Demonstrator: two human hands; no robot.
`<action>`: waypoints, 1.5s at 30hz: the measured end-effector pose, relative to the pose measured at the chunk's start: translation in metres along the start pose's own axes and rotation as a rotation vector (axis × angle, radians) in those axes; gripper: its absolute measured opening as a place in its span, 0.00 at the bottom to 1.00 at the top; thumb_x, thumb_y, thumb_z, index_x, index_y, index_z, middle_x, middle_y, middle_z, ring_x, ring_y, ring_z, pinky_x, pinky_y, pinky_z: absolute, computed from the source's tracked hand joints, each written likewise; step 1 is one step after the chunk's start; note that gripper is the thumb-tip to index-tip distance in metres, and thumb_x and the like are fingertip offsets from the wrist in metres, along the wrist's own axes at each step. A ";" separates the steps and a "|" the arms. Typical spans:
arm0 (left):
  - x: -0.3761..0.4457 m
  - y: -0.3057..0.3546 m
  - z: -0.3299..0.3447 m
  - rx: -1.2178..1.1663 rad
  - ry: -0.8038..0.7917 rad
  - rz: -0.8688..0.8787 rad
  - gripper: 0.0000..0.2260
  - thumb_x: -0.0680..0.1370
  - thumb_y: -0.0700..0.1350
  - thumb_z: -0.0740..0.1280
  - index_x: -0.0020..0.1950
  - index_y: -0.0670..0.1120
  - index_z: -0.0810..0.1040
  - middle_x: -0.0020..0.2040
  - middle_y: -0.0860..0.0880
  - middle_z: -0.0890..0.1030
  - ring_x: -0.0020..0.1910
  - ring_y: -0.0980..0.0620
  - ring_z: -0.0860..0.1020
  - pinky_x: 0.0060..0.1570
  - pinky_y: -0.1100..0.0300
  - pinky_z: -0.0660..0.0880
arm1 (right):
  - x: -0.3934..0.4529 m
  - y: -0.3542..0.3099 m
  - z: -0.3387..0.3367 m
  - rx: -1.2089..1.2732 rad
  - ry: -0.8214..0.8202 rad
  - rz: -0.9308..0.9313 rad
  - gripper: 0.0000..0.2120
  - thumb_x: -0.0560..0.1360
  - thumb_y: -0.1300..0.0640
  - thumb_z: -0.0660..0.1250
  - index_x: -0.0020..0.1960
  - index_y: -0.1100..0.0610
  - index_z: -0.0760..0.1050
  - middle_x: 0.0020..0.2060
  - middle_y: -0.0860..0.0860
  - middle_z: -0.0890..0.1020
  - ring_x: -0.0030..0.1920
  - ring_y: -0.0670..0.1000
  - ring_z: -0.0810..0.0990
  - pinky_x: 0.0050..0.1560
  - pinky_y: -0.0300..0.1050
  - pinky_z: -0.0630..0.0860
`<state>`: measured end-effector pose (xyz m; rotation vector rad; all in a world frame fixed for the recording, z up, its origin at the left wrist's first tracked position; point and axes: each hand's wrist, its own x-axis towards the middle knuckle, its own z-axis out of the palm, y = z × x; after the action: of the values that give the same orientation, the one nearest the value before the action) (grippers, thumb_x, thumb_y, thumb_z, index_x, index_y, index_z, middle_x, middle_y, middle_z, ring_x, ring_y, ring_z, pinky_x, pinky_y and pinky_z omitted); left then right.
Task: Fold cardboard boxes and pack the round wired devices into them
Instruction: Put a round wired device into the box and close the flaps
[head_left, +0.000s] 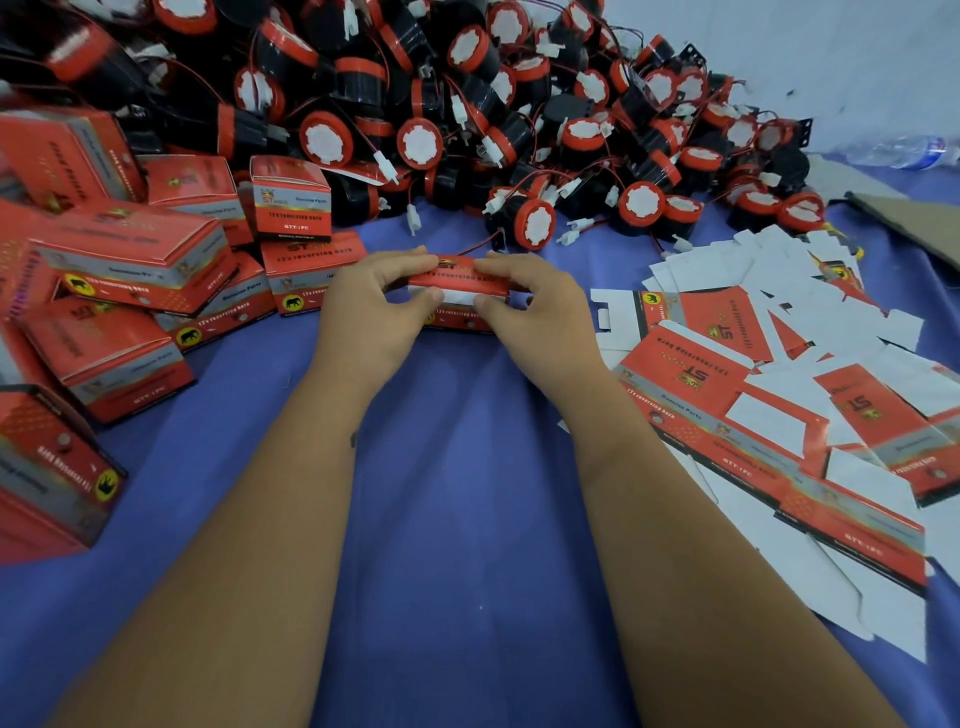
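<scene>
The red box is in the middle of the surface, a little toward the far edge, and both hands hold it. The left hand has its grip curled around the left end, and the right hand does the same at the right end; both thumbs press a white flap on the near side. I judge the step is closing or forming this box. Whether a device is already inside, I cannot tell. The next move probably needs the flap tucked fully in, with the box walls kept square.

Along the far edge lies a big heap of round wired devices. Finished boxes are stacked at the left edge, flat unfolded cartons are spread at the right. The surface is covered with a blue cloth. Behind, a pale wall, and near it a plastic bottle.
</scene>
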<state>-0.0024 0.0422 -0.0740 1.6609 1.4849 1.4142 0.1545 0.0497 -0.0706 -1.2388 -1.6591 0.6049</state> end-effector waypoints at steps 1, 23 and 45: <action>0.000 0.000 0.001 0.004 0.001 0.007 0.14 0.78 0.37 0.70 0.63 0.45 0.81 0.65 0.50 0.79 0.64 0.55 0.76 0.67 0.57 0.72 | 0.000 0.000 0.000 0.001 0.014 -0.002 0.14 0.75 0.62 0.69 0.60 0.55 0.80 0.51 0.40 0.77 0.55 0.40 0.75 0.56 0.29 0.70; -0.008 0.013 0.004 0.372 0.089 0.250 0.08 0.76 0.43 0.71 0.53 0.45 0.86 0.61 0.47 0.81 0.61 0.47 0.75 0.59 0.58 0.69 | -0.002 -0.008 -0.001 0.096 0.087 0.069 0.18 0.73 0.63 0.67 0.36 0.39 0.77 0.38 0.26 0.79 0.51 0.45 0.81 0.56 0.50 0.78; -0.017 0.022 0.017 0.466 -0.002 0.228 0.18 0.74 0.32 0.64 0.61 0.45 0.83 0.60 0.46 0.81 0.59 0.40 0.74 0.64 0.55 0.67 | -0.008 -0.010 0.006 -0.298 -0.044 0.028 0.07 0.75 0.56 0.64 0.52 0.54 0.71 0.48 0.51 0.81 0.48 0.56 0.78 0.46 0.54 0.76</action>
<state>0.0244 0.0251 -0.0671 2.1679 1.7669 1.2345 0.1447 0.0395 -0.0688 -1.4708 -1.8188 0.4138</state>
